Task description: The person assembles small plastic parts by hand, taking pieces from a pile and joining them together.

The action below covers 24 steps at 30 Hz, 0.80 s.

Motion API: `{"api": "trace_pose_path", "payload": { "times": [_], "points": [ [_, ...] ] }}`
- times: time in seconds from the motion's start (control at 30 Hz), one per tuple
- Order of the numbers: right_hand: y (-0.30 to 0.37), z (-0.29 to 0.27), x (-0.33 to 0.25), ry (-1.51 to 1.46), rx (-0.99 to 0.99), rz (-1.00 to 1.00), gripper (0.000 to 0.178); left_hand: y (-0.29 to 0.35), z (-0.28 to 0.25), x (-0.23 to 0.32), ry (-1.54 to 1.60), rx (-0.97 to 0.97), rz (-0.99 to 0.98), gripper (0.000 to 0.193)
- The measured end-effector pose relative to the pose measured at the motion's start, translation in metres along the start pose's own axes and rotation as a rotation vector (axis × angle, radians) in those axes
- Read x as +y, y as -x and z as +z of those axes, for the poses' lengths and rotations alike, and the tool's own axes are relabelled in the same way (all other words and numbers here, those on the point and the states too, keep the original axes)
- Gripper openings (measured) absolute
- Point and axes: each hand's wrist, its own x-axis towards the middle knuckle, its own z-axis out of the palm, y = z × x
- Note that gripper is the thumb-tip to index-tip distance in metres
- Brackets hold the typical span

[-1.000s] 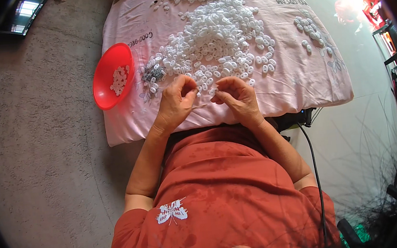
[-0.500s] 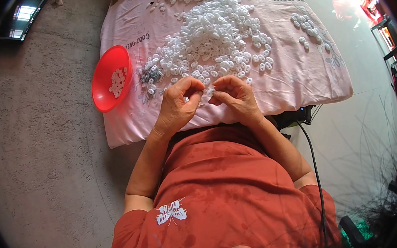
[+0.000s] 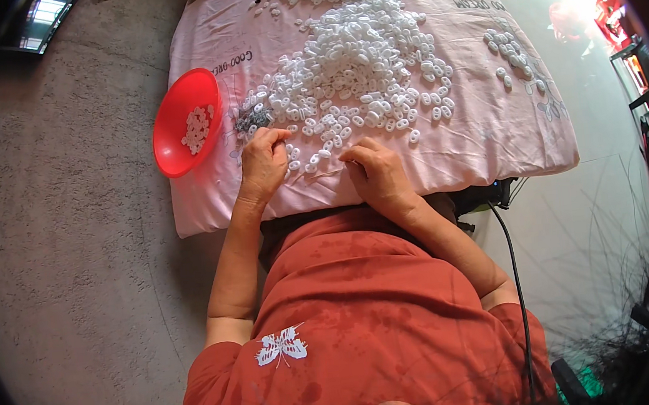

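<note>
Small white oval plastic pieces with two holes lie in a broad heap on the pink cloth. My left hand is over the left part of the cloth, fingers closed together. Just beyond its fingertips lies a small cluster of dark grey bits; whatever the fingers hold is hidden. My right hand rests low at the near side of the heap with its fingers curled in. A few loose white pieces lie between the two hands. Anything in the right fingers is too small to make out.
A red bowl with some small whitish pieces inside stands at the cloth's left edge, tilted in view. A separate group of white pieces lies at the far right. A black cable hangs beside my right arm.
My hands, which were close together around a white piece, have parted. The left has moved left toward the dark grey bits; the right has drawn slightly down. Loose pieces now show between them.
</note>
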Motion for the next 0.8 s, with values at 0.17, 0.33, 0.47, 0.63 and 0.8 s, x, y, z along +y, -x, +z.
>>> {"api": "trace_pose_path", "payload": {
  "times": [0.17, 0.33, 0.47, 0.63, 0.8],
  "points": [
    [0.000, -0.001, -0.001, 0.014, 0.004, 0.029, 0.012, 0.002, 0.005, 0.015, 0.033, -0.006, 0.031, 0.015],
    [-0.001, -0.004, -0.001, -0.026, 0.035, 0.051, 0.017, -0.002, 0.019, 0.022, 0.019, -0.019, 0.160, 0.014],
    [-0.001, -0.005, -0.001, -0.090, 0.065, 0.063, 0.017, -0.008, 0.028, 0.023, 0.032, -0.034, 0.156, 0.013],
    [-0.001, -0.007, -0.003, -0.102, 0.072, 0.083, 0.017, -0.010, 0.035, 0.028, 0.018, -0.005, 0.190, 0.010],
    [-0.002, -0.008, -0.005, -0.122, 0.069, 0.090, 0.017, -0.011, 0.038, 0.028, 0.031, 0.004, 0.211, 0.009]
  ]
}}
